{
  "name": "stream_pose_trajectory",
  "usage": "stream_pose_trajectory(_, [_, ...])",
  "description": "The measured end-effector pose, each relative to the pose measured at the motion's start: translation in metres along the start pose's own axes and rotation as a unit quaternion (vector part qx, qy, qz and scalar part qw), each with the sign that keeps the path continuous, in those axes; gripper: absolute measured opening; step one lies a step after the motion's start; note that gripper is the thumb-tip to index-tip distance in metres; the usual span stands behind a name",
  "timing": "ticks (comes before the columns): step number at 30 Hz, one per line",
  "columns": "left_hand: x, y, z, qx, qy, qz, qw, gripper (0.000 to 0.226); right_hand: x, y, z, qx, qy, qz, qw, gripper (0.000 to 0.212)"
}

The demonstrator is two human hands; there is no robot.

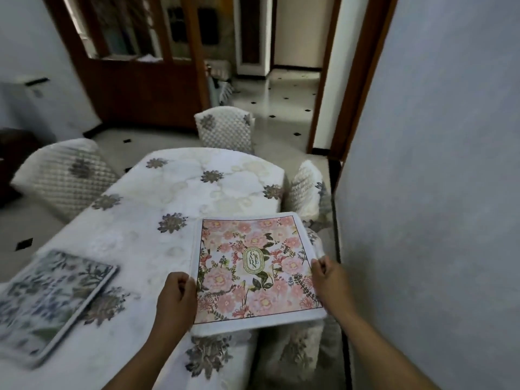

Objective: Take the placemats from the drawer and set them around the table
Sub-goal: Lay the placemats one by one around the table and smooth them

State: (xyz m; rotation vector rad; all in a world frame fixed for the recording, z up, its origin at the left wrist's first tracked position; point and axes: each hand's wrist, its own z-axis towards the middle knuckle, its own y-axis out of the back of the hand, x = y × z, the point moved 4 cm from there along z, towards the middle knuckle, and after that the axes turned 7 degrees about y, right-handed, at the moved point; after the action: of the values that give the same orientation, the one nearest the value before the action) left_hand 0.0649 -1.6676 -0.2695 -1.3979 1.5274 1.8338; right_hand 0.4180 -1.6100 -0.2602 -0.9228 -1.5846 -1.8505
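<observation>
A pink floral placemat [254, 266] with a "GARDEN" label at its middle is held over the right edge of the table [180, 192], partly overhanging it. My left hand [176, 298] grips its left edge and my right hand [329, 277] grips its right edge. A second placemat [53, 301], blue-green floral, lies flat on the table at the near left. The table wears a white quilted cloth with grey flower motifs.
Quilted white chairs stand at the left [62, 175], the far end [225, 129] and the right side [305, 190]; another chair [295, 353] sits under the held placemat. A wall [436, 192] runs close on the right. A wooden cabinet [135, 80] stands behind.
</observation>
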Motion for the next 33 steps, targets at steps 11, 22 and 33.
stream_pose_trajectory(11, [0.042, 0.023, -0.065, -0.251, 0.164, -0.050, 0.953, 0.017, 0.088, -0.128, 0.111, 0.222, 0.263, -0.076, 0.936, 0.031])
stream_pose_trajectory(22, [0.092, -0.037, -0.058, -0.283, 0.269, -0.030, 0.920, 0.019, 0.082, -0.244, 0.155, 0.329, 0.353, -0.121, 0.868, 0.029])
stream_pose_trajectory(33, [0.116, -0.115, -0.043, -0.308, 0.420, 0.010, 0.853, 0.017, 0.015, -0.333, 0.186, 0.437, 0.383, -0.193, 0.791, 0.028])
